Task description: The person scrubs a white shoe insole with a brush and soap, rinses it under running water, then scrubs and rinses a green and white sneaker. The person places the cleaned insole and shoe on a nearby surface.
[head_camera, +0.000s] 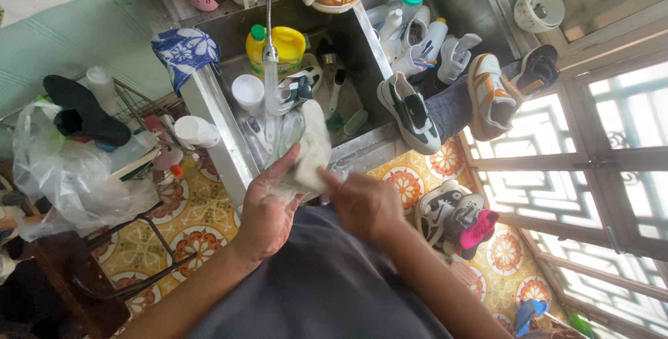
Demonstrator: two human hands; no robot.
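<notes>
A pale, flat insole (311, 145) is gripped in the left hand (268, 207), whose fingers are wrapped around its lower end so that the upper part is held up into the stream of water (271, 88) falling from the tap (268, 12). The right hand (362, 203) is closed, with its fingertips pressed against the insole's right edge, apparently to steady or rub it under the flow. Both hands are kept over the near rim of the steel sink (209, 99), so that runoff is caught by the basin.

Inside the basin, a white shoe (292, 92) is left lying by the stream, with a yellow bottle (287, 45) and a white cup (248, 92) close at hand. On the sink's right side, more sneakers (410, 113) are propped on edge, presumably for draining. A blue patterned cloth (185, 50) is draped over the left corner. Further pairs are stacked on the patterned floor (410, 179), beside the window.
</notes>
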